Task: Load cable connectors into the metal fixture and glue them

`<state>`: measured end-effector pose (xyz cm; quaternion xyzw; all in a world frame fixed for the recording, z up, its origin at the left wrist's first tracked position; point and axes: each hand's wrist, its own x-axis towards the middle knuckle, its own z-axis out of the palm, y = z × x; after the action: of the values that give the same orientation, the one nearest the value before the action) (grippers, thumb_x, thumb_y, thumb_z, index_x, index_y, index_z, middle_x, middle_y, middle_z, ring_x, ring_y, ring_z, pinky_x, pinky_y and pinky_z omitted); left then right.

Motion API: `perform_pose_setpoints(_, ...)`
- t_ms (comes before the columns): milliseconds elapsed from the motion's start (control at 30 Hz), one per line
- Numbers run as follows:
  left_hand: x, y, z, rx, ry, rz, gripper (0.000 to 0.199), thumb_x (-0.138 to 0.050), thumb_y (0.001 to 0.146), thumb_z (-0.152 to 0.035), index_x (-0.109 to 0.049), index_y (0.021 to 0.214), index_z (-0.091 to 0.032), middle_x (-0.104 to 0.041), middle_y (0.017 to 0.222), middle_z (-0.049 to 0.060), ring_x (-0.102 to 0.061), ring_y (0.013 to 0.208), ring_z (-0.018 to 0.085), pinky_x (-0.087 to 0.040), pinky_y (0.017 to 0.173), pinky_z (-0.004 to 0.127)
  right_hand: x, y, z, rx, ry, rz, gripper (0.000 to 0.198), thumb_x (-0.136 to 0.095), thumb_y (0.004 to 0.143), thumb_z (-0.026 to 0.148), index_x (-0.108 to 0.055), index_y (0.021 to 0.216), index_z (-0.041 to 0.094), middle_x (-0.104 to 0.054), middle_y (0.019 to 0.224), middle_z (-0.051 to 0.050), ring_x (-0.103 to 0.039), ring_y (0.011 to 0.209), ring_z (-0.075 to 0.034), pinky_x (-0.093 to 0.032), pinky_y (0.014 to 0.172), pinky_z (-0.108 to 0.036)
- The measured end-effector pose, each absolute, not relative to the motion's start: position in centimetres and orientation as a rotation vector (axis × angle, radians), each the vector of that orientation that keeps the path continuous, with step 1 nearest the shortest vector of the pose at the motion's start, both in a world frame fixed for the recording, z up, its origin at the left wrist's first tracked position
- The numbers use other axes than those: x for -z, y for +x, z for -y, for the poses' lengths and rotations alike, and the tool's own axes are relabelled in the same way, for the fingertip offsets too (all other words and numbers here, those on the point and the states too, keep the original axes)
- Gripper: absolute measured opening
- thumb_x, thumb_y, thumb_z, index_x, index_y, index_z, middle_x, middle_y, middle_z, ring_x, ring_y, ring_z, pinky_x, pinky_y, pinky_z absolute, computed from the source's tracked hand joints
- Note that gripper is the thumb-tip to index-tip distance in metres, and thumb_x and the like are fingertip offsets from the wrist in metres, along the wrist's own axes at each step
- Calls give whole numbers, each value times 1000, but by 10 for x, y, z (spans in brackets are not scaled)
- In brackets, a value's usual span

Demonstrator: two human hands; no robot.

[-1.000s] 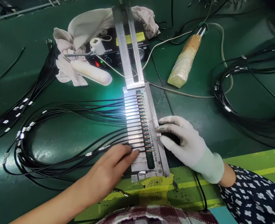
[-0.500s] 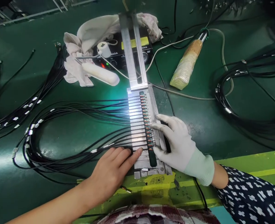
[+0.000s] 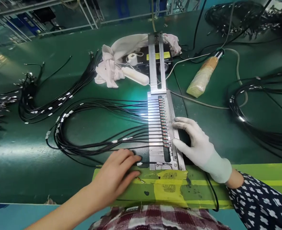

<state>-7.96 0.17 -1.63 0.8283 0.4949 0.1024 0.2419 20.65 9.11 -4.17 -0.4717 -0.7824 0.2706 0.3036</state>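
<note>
My bare left hand [image 3: 119, 171] is held low over the table's front edge, left of a slotted metal fixture [image 3: 155, 158]. Its fingers are apart and nothing shows in them. Beside its thumb is a loose cable end [image 3: 141, 180] with a brass-coloured tip. My right hand [image 3: 198, 145], in a white glove, has its fingers spread, the tips at the fixture's right side bar. Several black cables [image 3: 112, 147] lie side by side across the fixture, with their stripped ends over its dark slot [image 3: 167, 155]. A short cable with silver sleeves [image 3: 159, 163] crosses its lower end.
A black control box [image 3: 143, 62] with a white cloth [image 3: 109, 70] stands behind, next to a white handle-shaped tool [image 3: 136, 76]. A wrapped tool [image 3: 201, 78] lies to the right. Cable bundles [image 3: 80, 81] lie left, and a cable coil [image 3: 236, 118] right.
My left hand has drawn back from the lowest cable on the fixture, down and left towards the loose cable end. My right hand stays beside the fixture. The view has tilted up and left.
</note>
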Motion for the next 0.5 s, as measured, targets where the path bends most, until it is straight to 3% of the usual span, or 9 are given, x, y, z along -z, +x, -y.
perform_pose_setpoints(67,18,-66,-4,-281,2289,-1325,25,-49,95,-22,-54,119,-21,-59,106,9,-54,95,23,-46,83,39,37,206,-84,-651,-1218,2108,28,-59,88,31,-59,115,24,-51,133,-10,-47,127,-30,-40,106,-54)
perform_pose_setpoints(233,13,-44,-11,-390,2145,-1242,27,-42,95,-13,-51,120,-21,-57,108,8,-51,99,21,-45,87,37,27,203,-56,-484,-907,2461,14,-69,78,30,-60,86,23,-57,124,-6,-47,121,-33,-21,113,-64)
perform_pose_setpoints(367,18,-28,-21,-482,2183,-1199,18,-47,94,-17,-57,108,-22,-60,100,7,-53,93,20,-47,81,34,22,195,-52,-512,-916,2379,12,-63,78,14,-56,86,20,-60,116,-6,-51,114,-28,-30,110,-56)
perform_pose_setpoints(500,22,-20,-34,-577,2286,-1173,13,-46,94,-16,-58,91,-22,-63,84,3,-56,78,18,-47,68,28,16,182,-63,-466,-869,2269,16,-59,76,10,-53,87,21,-63,110,-4,-55,108,-24,-35,108,-53)
